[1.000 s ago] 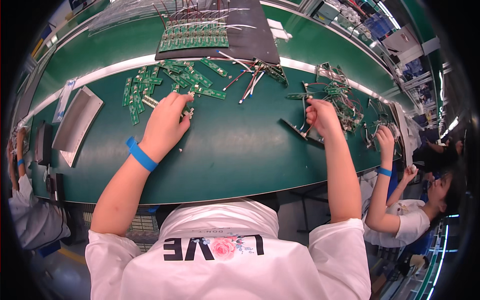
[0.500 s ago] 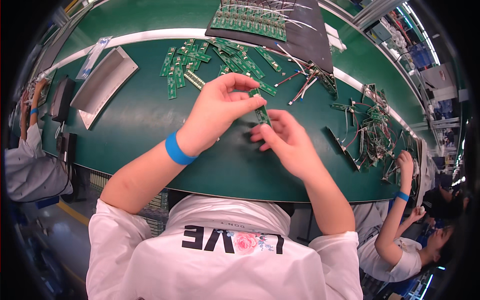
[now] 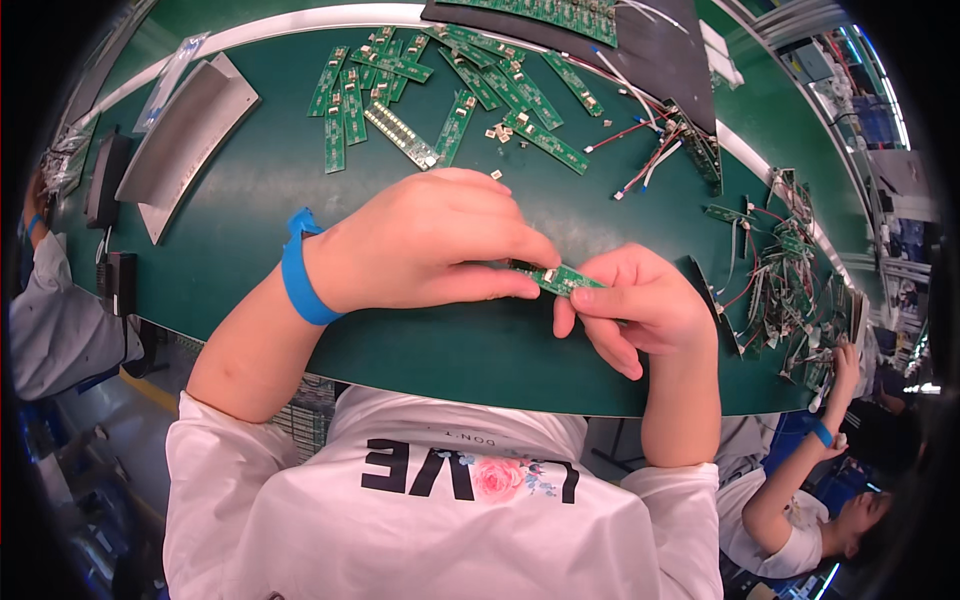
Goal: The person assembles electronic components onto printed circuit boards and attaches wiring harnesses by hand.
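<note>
Between my two hands is a narrow green circuit board [image 3: 562,278], held level above the near part of the table. My left hand [image 3: 440,245], with a blue band on its wrist, pinches the board's left end, which the fingers partly hide. The thumb and forefinger of my right hand [image 3: 640,300] grip its right end, the other fingers loosely curled below. A small pale connector shows on the board next to my left fingertips. Beyond my hands lie several similar loose green boards [image 3: 540,105] and a strip with pale rectangles in a row [image 3: 400,135].
Tiny pale connectors [image 3: 497,132] lie near the loose boards. A bent metal plate [image 3: 190,140] stands at left, beside black boxes [image 3: 108,180]. A tangle of wired boards [image 3: 785,270] fills the right side. A black mat [image 3: 660,60] carries more boards. Co-workers sit at both sides.
The board has turned from steeply slanted to nearly level and come closer to me. My right hand has moved right and up to its end. The view has shifted slightly.
</note>
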{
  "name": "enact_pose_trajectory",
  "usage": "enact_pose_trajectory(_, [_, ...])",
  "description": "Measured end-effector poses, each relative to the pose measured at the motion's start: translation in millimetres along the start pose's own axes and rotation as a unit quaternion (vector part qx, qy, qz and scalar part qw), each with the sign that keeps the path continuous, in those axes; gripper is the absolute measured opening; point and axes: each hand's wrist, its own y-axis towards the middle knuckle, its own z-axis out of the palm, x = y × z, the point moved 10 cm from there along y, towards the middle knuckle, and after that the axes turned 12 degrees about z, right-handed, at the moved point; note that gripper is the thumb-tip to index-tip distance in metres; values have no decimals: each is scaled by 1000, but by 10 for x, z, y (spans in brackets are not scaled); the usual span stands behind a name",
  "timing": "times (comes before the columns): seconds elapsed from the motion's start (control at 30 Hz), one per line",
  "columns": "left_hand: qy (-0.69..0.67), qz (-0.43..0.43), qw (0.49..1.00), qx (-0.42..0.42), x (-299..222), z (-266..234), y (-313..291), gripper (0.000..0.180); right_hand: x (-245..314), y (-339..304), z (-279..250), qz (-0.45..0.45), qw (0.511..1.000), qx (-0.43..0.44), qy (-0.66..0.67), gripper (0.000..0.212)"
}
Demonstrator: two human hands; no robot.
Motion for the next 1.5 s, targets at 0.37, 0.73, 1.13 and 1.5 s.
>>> enact_pose_trajectory(0.37, [92,-62,993,-37,128,-44,-18,17,-100,-94,-479,29,950,-295,-94,24])
enact_pose_trajectory(0.73, [-8,-56,994,97,203,342,-67,28,-106,73,-250,35,995,-89,34,24])
enact_pose_trajectory(1.13, [-171,-126,968,134,101,454,-132,18,324,-548,-744,-12,871,-410,-271,22])
enact_pose_trajectory(1.5, [-167,-158,961,155,158,504,-211,24,1242,-854,-1309,-156,323,-658,-663,37])
